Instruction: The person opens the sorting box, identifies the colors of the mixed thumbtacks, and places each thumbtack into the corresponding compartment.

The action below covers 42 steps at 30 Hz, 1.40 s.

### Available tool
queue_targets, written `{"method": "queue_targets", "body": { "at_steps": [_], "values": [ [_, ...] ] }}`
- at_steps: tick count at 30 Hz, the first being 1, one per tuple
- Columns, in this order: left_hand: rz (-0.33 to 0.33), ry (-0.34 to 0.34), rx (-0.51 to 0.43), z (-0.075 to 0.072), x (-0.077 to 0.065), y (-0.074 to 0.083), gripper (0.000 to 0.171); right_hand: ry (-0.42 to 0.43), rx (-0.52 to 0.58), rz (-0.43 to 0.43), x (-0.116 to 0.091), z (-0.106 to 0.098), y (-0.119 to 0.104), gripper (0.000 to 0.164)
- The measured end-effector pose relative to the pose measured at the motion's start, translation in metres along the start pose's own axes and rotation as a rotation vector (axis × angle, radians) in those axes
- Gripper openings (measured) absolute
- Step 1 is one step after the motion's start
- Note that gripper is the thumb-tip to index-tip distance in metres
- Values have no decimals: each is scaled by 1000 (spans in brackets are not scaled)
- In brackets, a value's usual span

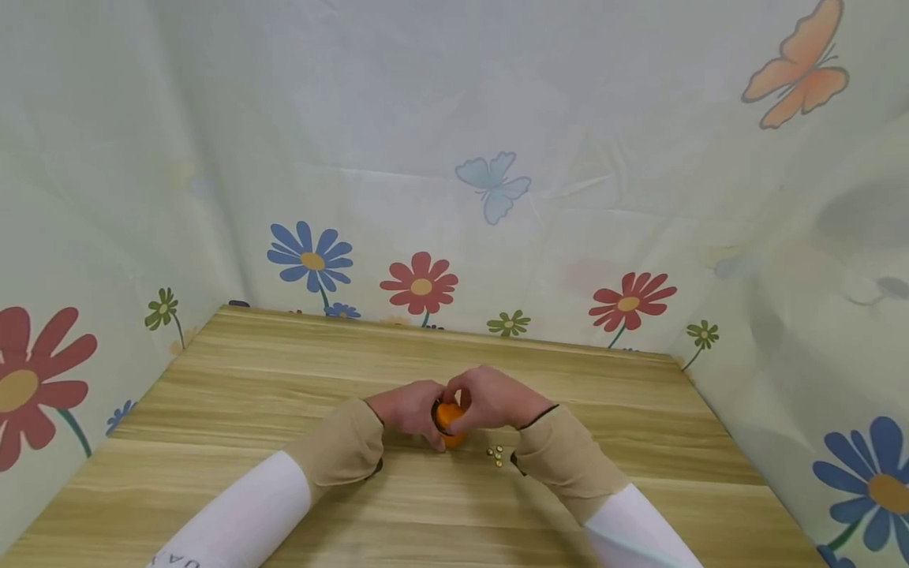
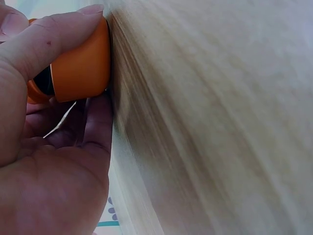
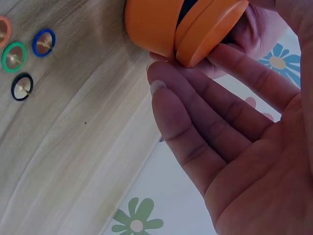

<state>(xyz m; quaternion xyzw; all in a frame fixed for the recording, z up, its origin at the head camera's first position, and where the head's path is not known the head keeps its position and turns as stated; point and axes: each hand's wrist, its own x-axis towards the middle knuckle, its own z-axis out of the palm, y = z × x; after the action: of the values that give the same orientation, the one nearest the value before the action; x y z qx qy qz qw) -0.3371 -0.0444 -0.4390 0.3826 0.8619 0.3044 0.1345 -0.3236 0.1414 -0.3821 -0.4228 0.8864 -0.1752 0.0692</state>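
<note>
A small round orange container [image 3: 151,22] stands on the table between the two hands. Its orange lid [image 3: 210,32] sits tilted, with a dark wedge-shaped gap along one side. My left hand [image 1: 410,408] wraps the container's body, thumb across the near side and fingers around the far side, close against the tabletop. From above, my right hand [image 1: 491,397] pinches the lid between thumb and index finger, while its other fingers extend beside the container. Several thumbtacks [image 3: 44,43] with orange, green, blue and black rims lie points up near the right wrist.
The wood-grain table [image 1: 298,355] reaches back to a pale cloth backdrop [image 1: 398,102] printed with flowers and butterflies. More of this cloth hangs along the left and right sides.
</note>
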Motion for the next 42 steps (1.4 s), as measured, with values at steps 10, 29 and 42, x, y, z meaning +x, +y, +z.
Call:
{"method": "queue_targets", "body": {
  "at_steps": [10, 29, 42],
  "values": [
    [-12, -2, -21, 1, 0, -1, 45, -31, 90, 30, -7, -5, 4, 28],
    [-34, -9, 1, 3, 7, -7, 49, 8, 88, 72, -18, -8, 20, 30],
    [-51, -19, -12, 1, 7, -5, 48, 81, 92, 109, -19, -5, 28, 35]
  ]
}}
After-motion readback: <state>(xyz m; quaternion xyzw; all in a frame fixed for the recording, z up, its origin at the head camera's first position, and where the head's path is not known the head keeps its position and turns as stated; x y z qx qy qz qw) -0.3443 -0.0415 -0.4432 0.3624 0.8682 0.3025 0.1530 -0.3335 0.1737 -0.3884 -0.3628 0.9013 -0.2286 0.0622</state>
